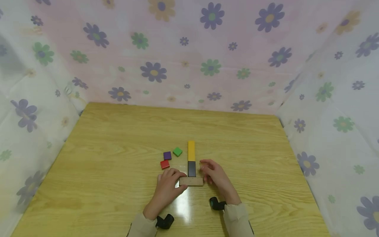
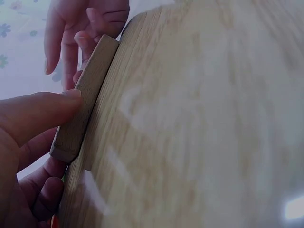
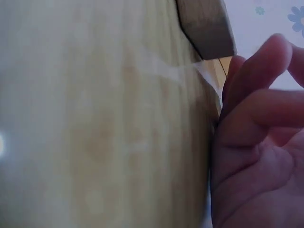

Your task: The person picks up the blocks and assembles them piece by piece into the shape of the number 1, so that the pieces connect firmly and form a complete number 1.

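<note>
A plain wooden block (image 1: 191,181) lies crosswise on the table, its long side toward me. My left hand (image 1: 169,185) pinches its left end; the thumb (image 2: 52,110) presses the near face and the fingers are on the far side. Touching or almost touching the wooden block's far side is a black block (image 1: 191,169), with a yellow block (image 1: 191,150) end to end beyond it. Just off the right end, my right hand (image 1: 217,175) rests with loosely bent fingers, holding nothing. In the right wrist view a gap separates the wooden block (image 3: 204,28) from the palm.
Left of the yellow block lie small square pieces: green (image 1: 177,151), purple (image 1: 167,155) and red (image 1: 164,164). The wood-grain table (image 1: 118,131) is bordered by flowered cloth (image 1: 189,59) at the back and sides. Black wrist cameras (image 1: 217,203) are strapped at both sleeves.
</note>
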`<state>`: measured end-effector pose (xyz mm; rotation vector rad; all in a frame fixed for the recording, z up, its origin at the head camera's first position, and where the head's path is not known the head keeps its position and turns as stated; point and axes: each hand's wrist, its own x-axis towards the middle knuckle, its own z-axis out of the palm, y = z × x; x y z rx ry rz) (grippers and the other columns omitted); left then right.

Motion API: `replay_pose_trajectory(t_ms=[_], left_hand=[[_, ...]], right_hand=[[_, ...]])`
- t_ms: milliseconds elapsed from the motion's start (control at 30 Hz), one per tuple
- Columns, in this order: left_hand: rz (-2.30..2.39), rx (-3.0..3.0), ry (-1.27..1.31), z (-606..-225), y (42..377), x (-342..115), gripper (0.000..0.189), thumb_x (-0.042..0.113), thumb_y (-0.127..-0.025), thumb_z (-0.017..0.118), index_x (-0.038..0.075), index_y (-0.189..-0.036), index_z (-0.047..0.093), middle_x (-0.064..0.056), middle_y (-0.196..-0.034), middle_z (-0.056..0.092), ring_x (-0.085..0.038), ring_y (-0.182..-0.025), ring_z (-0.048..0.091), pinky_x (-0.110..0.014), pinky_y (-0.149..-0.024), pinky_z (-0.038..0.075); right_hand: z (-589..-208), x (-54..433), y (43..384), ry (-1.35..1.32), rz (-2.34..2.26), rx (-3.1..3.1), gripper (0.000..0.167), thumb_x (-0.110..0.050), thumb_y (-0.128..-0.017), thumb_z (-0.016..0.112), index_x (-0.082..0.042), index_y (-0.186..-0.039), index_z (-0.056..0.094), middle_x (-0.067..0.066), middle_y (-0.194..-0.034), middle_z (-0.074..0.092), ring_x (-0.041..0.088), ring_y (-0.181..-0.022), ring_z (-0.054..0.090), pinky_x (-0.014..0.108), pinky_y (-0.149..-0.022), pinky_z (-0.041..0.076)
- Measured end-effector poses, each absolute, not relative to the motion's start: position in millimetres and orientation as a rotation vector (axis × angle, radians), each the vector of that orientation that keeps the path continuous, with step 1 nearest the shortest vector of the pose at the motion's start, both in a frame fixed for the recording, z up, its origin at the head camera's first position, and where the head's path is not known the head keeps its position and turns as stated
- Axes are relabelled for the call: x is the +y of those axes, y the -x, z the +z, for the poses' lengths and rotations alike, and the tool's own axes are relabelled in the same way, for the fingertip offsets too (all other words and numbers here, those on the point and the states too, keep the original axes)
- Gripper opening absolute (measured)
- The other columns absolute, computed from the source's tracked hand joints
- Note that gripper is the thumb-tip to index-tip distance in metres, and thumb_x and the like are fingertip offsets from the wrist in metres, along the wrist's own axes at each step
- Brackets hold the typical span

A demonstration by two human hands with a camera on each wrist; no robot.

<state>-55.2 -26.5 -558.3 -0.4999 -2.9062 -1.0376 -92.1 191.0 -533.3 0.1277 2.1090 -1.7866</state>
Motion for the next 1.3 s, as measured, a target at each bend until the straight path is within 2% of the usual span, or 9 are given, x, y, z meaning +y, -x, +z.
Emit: replay_pose_trajectory(t_ms=[200,467,733,867,1100,1300], left_hand=[[-1.035,-2.904,0.515,-557.0,56.2,-26.3,0.03,0.045,-0.075,0.065,0.032,-0.101,0.062,0.012,-0.096,0.048,-0.011,-0.092,0.04,-0.035,-0.072,0.024],[-1.022,-2.901,0.523,-558.0,55.0,-27.8,0.029,0.045,-0.075,0.065,0.032,-0.101,0.061,0.012,-0.096,0.048,-0.011,-0.092,0.04,-0.034,-0.07,0.023],[-1.018,-2.888,0.529,-557.9,54.1,-27.9,0.03,0.045,-0.075,0.065,0.032,-0.101,0.061,0.013,-0.095,0.048,-0.01,-0.091,0.04,-0.033,-0.069,0.023],[-1.012,-2.878,0.544,-557.8,54.0,-27.8,0.032,0.045,-0.075,0.065,0.031,-0.103,0.062,0.013,-0.096,0.048,-0.01,-0.09,0.041,-0.033,-0.07,0.023],[-0.995,-2.856,0.556,-557.3,53.7,-27.3,0.032,0.045,-0.075,0.065,0.029,-0.102,0.062,0.013,-0.098,0.049,-0.011,-0.091,0.041,-0.033,-0.069,0.024],[-0.986,-2.849,0.564,-557.4,52.8,-29.4,0.029,0.045,-0.076,0.064,0.029,-0.101,0.062,0.013,-0.098,0.048,-0.01,-0.09,0.041,-0.033,-0.069,0.023]], right_hand=[[-521.1,182.5,104.2,-0.09,-1.773,2.127,0.034,-0.025,-0.089,0.054,-0.01,-0.119,0.053,0.016,-0.092,0.059,0.018,-0.056,0.05,0.025,-0.046,0.036],[-499.8,163.6,119.3,0.037,-1.637,2.202,0.041,-0.032,-0.087,0.057,-0.009,-0.121,0.052,0.017,-0.096,0.057,0.034,-0.069,0.053,0.033,-0.053,0.039],[-490.8,139.9,132.9,0.247,-1.284,2.526,0.036,-0.028,-0.087,0.057,-0.012,-0.118,0.054,0.0,-0.091,0.056,0.017,-0.07,0.058,0.03,-0.059,0.045],[-485.8,127.9,137.2,0.361,-1.088,2.653,0.036,-0.027,-0.086,0.058,-0.012,-0.119,0.054,-0.002,-0.092,0.056,0.012,-0.075,0.056,0.029,-0.062,0.045],[-480.4,112.0,141.8,0.478,-0.872,2.736,0.037,-0.027,-0.085,0.058,-0.012,-0.119,0.054,0.006,-0.104,0.056,0.018,-0.084,0.055,0.032,-0.065,0.044],[-484.3,102.7,144.9,0.491,-0.789,2.75,0.04,-0.03,-0.085,0.058,-0.013,-0.12,0.053,0.006,-0.11,0.051,0.017,-0.084,0.054,0.032,-0.066,0.044]])
